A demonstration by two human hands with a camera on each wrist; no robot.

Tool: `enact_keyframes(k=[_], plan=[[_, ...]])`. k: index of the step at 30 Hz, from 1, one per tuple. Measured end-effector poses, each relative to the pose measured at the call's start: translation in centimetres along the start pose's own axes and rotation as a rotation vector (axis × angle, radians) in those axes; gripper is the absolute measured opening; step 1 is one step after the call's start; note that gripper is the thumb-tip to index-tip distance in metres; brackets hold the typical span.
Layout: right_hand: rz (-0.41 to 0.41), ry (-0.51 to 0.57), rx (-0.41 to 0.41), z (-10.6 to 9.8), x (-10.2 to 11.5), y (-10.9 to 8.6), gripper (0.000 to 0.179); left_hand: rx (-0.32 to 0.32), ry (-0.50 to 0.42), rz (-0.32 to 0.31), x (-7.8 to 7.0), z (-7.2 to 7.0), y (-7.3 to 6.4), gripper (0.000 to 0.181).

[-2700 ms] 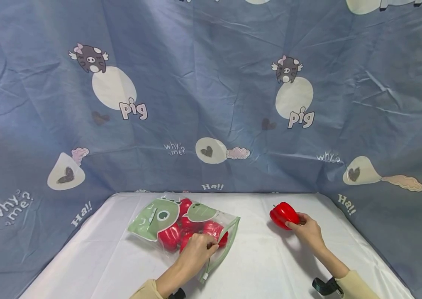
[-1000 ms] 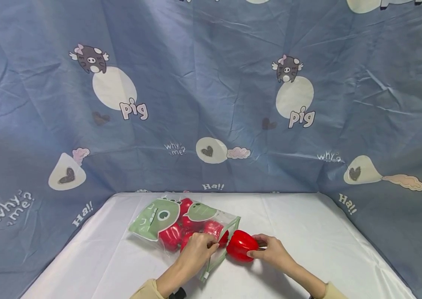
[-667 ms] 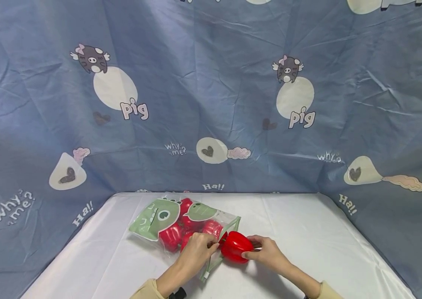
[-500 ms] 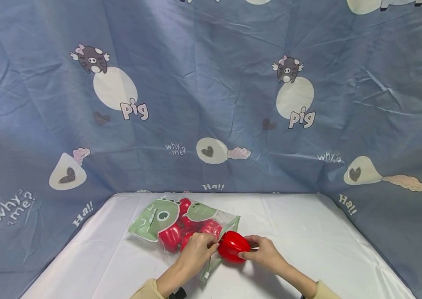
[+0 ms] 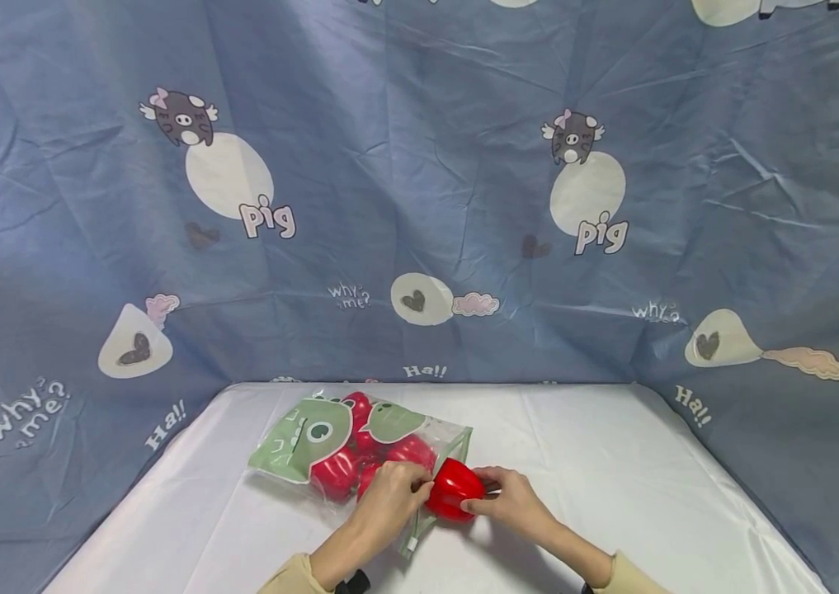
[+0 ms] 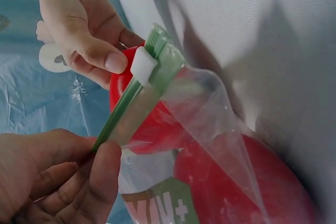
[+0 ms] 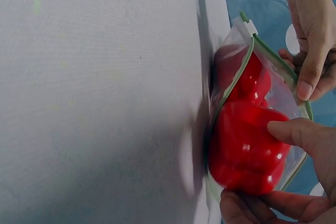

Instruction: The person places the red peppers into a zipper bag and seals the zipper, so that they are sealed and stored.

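Note:
A clear zip bag (image 5: 296, 441) with a green cartoon print lies on the white table, several red bell peppers (image 5: 335, 474) inside it. My left hand (image 5: 389, 495) pinches the upper edge of the bag's mouth between thumb and fingers, as the left wrist view also shows. Another red bell pepper (image 7: 247, 145) sits in the bag's open mouth, between its two green edges in the right wrist view. My right hand (image 5: 511, 499) grips that pepper from the right, thumb on one side and fingers on the other. A white slider (image 6: 143, 65) is at one end of the zip.
A white cloth (image 5: 612, 462) covers the table. Blue printed fabric (image 5: 419, 206) hangs behind it and down both sides. A dark wrist strap (image 5: 354, 582) shows at the left sleeve.
My right hand has carried the pepper leftward from the right side of the table into the bag's mouth. The bag has shifted slightly left. The left hand keeps its hold on the edge.

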State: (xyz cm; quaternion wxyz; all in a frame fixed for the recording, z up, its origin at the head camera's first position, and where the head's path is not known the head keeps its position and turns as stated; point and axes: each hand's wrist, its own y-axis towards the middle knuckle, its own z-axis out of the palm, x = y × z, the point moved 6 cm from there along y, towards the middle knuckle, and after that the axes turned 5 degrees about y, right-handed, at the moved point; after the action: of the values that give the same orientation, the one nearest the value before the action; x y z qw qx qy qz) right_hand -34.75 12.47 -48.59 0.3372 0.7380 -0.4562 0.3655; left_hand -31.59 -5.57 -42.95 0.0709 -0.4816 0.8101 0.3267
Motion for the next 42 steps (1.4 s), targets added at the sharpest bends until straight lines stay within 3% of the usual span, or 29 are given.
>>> enact_keyframes(k=[12, 25, 34, 39, 42], plan=[[-0.005, 0.007, 0.028, 0.4, 0.2, 0.0, 0.055, 0.007, 0.03, -0.009, -0.1, -0.2, -0.1, 0.003], [-0.041, 0.053, -0.038, 2.1, 0.2, 0.6, 0.054, -0.009, 0.075, 0.106, -0.7, 0.2, -0.3, 0.004], [-0.05, 0.054, -0.081, 2.7, 0.0, 1.5, 0.053, -0.019, 0.073, 0.123, -0.8, 0.1, -0.4, 0.004], [-0.059, 0.056, -0.075, 2.7, -0.1, 2.0, 0.053, -0.046, 0.083, 0.149, -1.0, 0.0, -0.4, 0.005], [-0.08, 0.066, -0.025, 2.5, 0.0, 2.1, 0.054, -0.057, 0.084, 0.142, -1.0, -0.2, -0.4, 0.005]])
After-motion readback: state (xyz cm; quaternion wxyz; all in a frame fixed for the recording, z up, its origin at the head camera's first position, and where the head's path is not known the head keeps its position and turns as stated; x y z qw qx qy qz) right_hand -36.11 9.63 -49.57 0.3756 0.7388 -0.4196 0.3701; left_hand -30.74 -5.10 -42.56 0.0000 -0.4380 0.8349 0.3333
